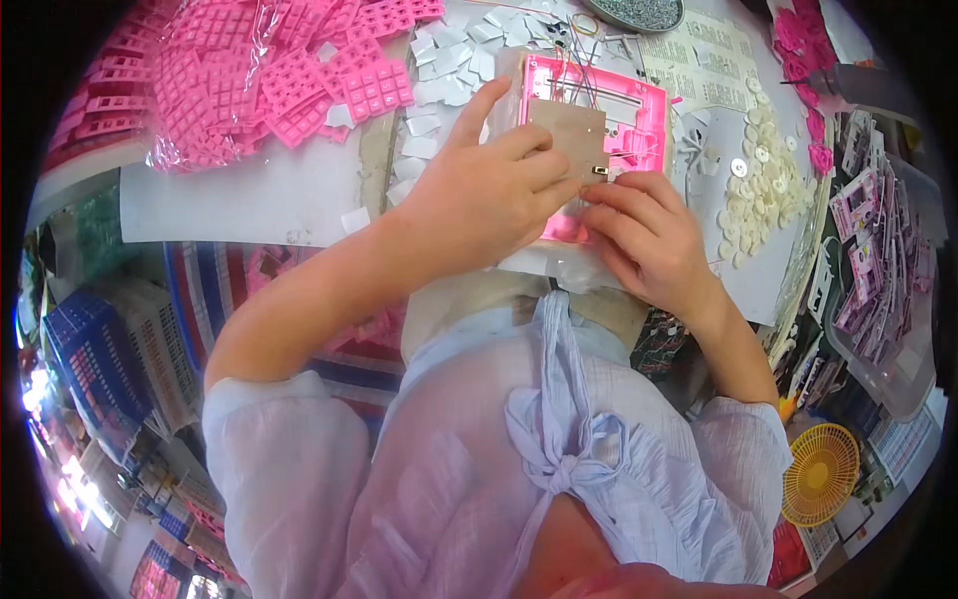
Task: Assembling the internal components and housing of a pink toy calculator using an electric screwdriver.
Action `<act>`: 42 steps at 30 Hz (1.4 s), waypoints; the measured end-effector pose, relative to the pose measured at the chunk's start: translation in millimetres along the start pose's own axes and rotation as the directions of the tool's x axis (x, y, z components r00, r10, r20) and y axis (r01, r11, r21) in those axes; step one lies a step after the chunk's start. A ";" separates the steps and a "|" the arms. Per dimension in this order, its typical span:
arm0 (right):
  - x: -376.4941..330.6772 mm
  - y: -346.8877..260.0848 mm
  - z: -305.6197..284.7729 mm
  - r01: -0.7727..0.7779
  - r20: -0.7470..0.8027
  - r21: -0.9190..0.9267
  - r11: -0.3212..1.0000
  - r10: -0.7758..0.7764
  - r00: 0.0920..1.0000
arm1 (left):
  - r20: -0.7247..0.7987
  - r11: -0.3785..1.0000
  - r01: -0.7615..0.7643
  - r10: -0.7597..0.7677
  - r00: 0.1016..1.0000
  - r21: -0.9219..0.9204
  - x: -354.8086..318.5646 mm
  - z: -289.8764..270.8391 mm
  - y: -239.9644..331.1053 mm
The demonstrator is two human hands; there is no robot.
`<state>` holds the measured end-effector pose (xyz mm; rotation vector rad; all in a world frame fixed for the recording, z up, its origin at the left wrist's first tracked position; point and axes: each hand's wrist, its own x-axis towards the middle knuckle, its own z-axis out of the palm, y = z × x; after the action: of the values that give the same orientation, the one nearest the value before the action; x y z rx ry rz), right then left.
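A pink plastic casing (654, 110) lies on the worktable in front of me. A brown circuit board (567, 130) with thin wires (581, 80) running from its far edge rests over the casing. My left hand (499, 195) is at the board's left and near side, index finger stretched out, the other fingers curled and closed at its edge. My right hand (654, 235) is closed at the board's near right corner, fingertips close to the left hand's. Whatever is between the right fingertips is too small or hidden to tell.
Pink keypad pieces (284, 85) are heaped at the left, partly in clear plastic. White square pieces (449, 55) lie behind the left hand. Cream discs (763, 190) are piled at right, below a metal dish (644, 12) of small parts. A clear bin (888, 369) stands far right.
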<state>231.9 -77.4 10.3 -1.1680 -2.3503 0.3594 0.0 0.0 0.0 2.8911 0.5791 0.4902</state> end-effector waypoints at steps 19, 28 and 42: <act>-8.5 8.6 -23.3 -0.160 -0.104 0.102 0.982 0.171 0.980 | -0.005 0.935 0.190 -0.200 0.980 -0.299 -5.7 -10.2 30.1; 28.3 8.0 -12.1 -0.341 0.108 0.568 0.749 0.343 0.933 | -0.132 0.817 0.216 -0.334 0.933 -0.535 -7.4 1.9 24.1; 46.8 12.5 -9.5 -0.507 0.186 0.630 0.589 0.519 0.834 | -0.286 0.873 0.228 -0.372 0.883 -0.432 5.0 8.3 0.0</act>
<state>221.2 -32.3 27.3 -1.4193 -1.5524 1.2645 7.2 1.3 -6.3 2.2867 0.8631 0.9738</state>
